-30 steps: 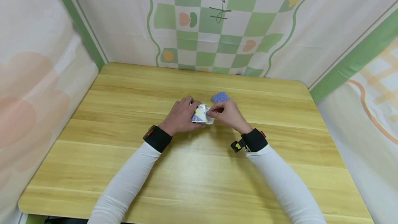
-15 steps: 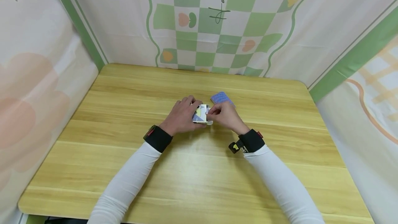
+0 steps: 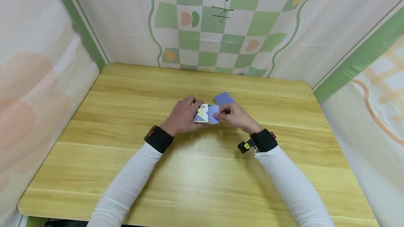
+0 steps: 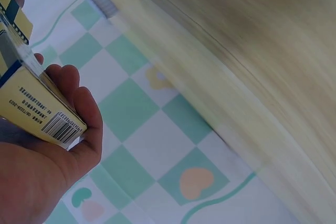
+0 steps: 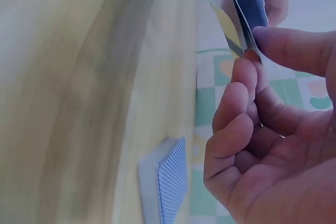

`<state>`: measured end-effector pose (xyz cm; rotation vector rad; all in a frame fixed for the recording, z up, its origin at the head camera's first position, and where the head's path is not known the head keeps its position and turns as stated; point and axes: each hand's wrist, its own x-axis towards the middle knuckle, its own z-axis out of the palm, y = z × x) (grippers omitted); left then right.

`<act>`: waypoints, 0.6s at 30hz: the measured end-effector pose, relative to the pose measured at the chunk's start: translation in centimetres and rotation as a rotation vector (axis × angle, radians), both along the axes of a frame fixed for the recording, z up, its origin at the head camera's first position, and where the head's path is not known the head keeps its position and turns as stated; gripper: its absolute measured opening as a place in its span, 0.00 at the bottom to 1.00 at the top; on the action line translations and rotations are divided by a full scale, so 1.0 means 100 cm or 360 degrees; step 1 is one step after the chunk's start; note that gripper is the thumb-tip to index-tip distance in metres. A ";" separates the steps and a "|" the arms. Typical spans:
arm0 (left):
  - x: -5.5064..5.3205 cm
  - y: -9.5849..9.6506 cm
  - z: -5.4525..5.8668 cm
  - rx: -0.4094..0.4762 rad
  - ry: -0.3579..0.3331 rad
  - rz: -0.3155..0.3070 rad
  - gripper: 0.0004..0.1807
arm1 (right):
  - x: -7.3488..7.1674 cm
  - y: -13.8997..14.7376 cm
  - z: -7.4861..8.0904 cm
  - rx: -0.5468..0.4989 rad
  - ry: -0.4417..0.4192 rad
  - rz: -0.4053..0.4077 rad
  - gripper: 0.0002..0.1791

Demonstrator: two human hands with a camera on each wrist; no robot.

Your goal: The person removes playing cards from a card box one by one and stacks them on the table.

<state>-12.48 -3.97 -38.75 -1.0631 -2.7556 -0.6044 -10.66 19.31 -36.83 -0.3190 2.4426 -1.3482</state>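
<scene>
My left hand (image 3: pixel 183 116) grips a card box (image 3: pixel 200 114) from its left side, just over the table, fingers and thumb around its edges. In the left wrist view, the end of the box (image 4: pixel 39 106) shows a barcode and small print. Blue-backed playing cards (image 3: pixel 213 112) stick out of the box's right end. My right hand (image 3: pixel 235 116) pinches them between thumb and fingertips; how many cards it holds, I cannot tell. Behind the right hand a small stack of blue-patterned cards (image 3: pixel 224 98) lies on the table, also visible in the right wrist view as a stack (image 5: pixel 170 182).
The wooden table (image 3: pixel 189 185) has rounded corners and carries the hands and cards. Patterned cloth (image 3: pixel 217 38) hangs along its back edge, and more cloth hangs at left and right. Black bands (image 3: pixel 159 139) wrap both wrists.
My right hand has moved a little to the right, drawing blue-backed cards partly out of the box. Half a second ago the cards stood out far less. The left hand stays around the box.
</scene>
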 end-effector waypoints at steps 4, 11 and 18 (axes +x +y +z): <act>-0.001 -0.001 0.001 -0.0017 -0.0010 0.0011 0.43 | 0.001 0.003 0.007 0.0131 0.0084 -0.0048 0.18; -0.001 -0.003 0.001 -0.0022 -0.0004 0.0003 0.43 | -0.001 0.000 0.014 0.0264 0.0490 0.0113 0.35; -0.001 -0.003 0.000 -0.0022 0.0016 -0.0018 0.43 | -0.001 -0.007 0.014 0.0488 0.0781 0.0395 0.31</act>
